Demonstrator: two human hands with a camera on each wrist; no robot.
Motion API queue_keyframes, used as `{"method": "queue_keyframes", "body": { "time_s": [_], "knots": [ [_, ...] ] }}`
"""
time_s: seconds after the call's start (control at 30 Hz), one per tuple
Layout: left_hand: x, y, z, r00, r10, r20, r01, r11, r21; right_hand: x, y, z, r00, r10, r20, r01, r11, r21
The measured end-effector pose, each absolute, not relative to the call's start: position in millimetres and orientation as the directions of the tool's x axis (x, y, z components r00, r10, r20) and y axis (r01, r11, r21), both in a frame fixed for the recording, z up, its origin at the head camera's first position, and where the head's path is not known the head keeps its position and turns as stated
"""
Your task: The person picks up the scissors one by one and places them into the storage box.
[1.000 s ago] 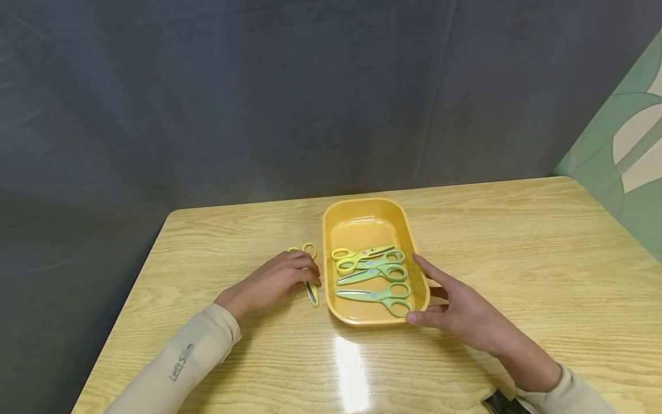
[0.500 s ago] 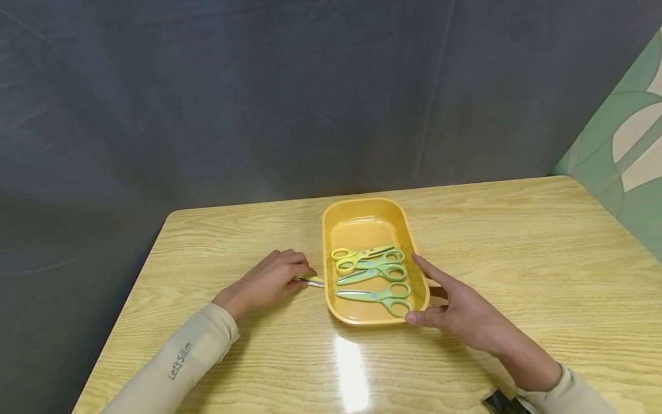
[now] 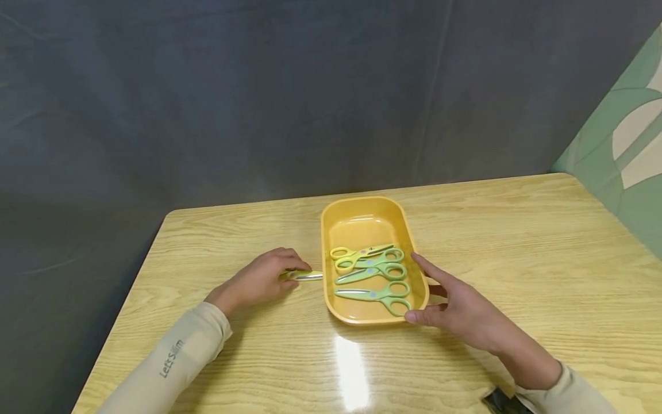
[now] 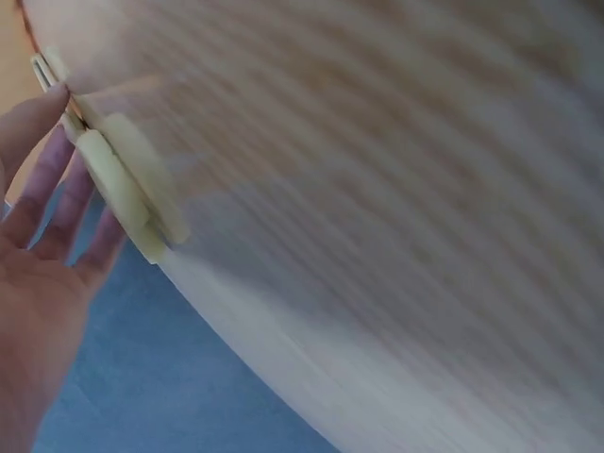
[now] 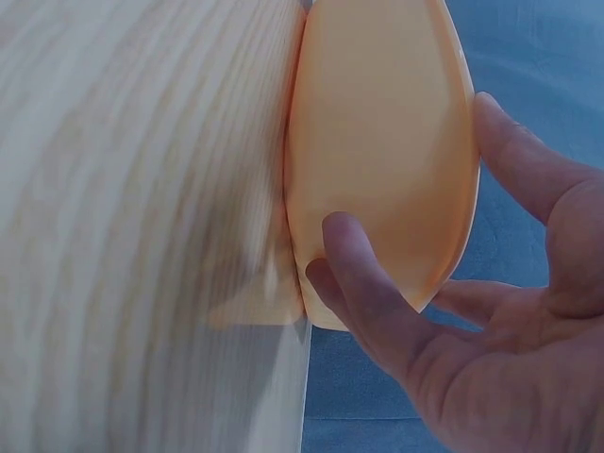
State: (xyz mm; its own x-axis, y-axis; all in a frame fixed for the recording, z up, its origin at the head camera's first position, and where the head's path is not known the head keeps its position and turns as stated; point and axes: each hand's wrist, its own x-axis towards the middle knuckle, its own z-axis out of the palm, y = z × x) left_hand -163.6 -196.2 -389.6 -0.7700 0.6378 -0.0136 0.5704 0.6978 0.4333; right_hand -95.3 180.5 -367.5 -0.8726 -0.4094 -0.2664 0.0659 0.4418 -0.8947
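My left hand (image 3: 261, 277) pinches a pair of yellow scissors (image 3: 309, 276) low over the table, left of an orange-yellow plastic tray (image 3: 362, 230). The blades point right toward the tray wall; the handles are hidden by the hand from above, but the left wrist view shows the yellow handle loops (image 4: 121, 184). At the tray's right side, my right hand (image 3: 462, 316) touches the rim and outer wall with spread, fairly straight fingers. Inside the tray lie another pair of yellow scissors (image 3: 364, 253) and several green scissors (image 3: 373, 295), handles mostly to the right.
The wood-grain table (image 3: 233, 356) has its far edge just behind the tray. A dark cloth (image 3: 310, 103) hangs beyond it. A green patterned panel (image 3: 643, 155) stands at the right. Near my right sleeve is a small black object (image 3: 499, 399).
My left hand has taken hold of the yellow scissors from the table and turned them so the blades face the tray, then shifted slightly left. The right hand stays on the tray.
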Motion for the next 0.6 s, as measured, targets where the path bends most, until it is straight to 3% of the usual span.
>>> {"method": "queue_keyframes", "body": {
  "time_s": [0.27, 0.6],
  "knots": [
    [-164.3, -193.3, -387.8, -0.805, 0.593, -0.033, 0.512, 0.721, 0.468, -94.5, 180.2, -367.4, -0.874, -0.406, -0.268, 0.073, 0.434, -0.898],
    [-160.9, -190.4, -387.2, -0.841, 0.54, 0.032, 0.501, 0.755, 0.423, -94.6, 180.8, -367.9, -0.873, -0.408, -0.268, 0.068, 0.442, -0.894]
  ]
}}
